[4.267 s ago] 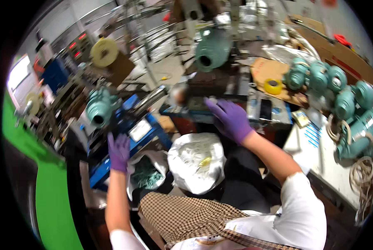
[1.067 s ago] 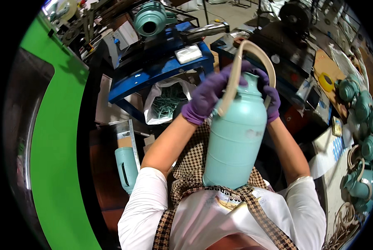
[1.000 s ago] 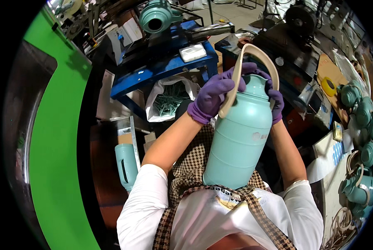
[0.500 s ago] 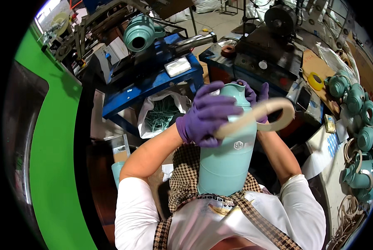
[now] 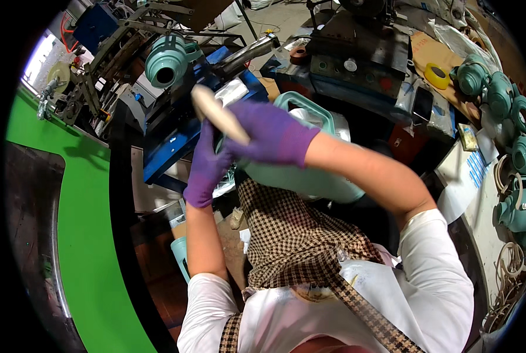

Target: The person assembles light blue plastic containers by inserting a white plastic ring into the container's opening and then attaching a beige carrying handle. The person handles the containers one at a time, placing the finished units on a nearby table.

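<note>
Beyond the checked apron (image 5: pixel 292 229), the green jug (image 5: pixel 310 181) is tipped on its side. The left hand (image 5: pixel 207 167) and right hand (image 5: pixel 269 132), both purple-gloved, meet at its left end — blur and overlap hide whether the fingers grip. The beige handle (image 5: pixel 219 115) slants against the right hand. Farther — a blue bench (image 5: pixel 173 152), a second jug (image 5: pixel 166 59), yellow tape (image 5: pixel 436 76).

Your dark workbench (image 5: pixel 283 70) carried a black phone (image 5: pixel 422 103) and, well to the phone's left, a brown ring (image 5: pixel 299 55). Farther left of the phone, your blue bench (image 5: pixel 167 157) bore a white packet (image 5: pixel 232 91). Nearer you, right of the phone, a white table (image 5: pixel 487 232) held a blue-striped sheet (image 5: pixel 472 177) and a teal jug (image 5: pixel 520 217).
</note>
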Available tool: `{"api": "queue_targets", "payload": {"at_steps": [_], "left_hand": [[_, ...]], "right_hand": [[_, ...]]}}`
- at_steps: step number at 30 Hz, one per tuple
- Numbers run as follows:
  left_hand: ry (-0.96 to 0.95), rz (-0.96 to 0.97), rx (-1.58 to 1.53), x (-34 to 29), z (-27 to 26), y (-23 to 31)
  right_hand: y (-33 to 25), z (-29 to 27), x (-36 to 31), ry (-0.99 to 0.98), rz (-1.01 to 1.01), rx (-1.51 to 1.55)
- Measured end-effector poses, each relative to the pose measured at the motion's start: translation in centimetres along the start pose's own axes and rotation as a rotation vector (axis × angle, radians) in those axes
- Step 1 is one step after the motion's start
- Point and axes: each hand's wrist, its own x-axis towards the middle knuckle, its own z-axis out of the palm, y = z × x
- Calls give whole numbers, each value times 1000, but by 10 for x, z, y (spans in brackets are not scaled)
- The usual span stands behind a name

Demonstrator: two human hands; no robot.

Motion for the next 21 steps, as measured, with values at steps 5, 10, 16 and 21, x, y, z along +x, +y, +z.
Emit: {"api": "queue_targets", "payload": {"at_steps": [5, 10, 16, 21], "left_hand": [[-15, -188, -496, -34, 22, 2], [264, 18, -104, -83, 75, 75], [-207, 779, 113, -79, 98, 105], [-61, 534, 163, -75, 98, 72]], "right_hand": [[-47, 38, -41, 2, -157, -352], [-45, -56, -106, 94, -111, 1], [-37, -245, -228, 1130, 105, 788], [-116, -434, -438, 1817, -161, 117]]}}
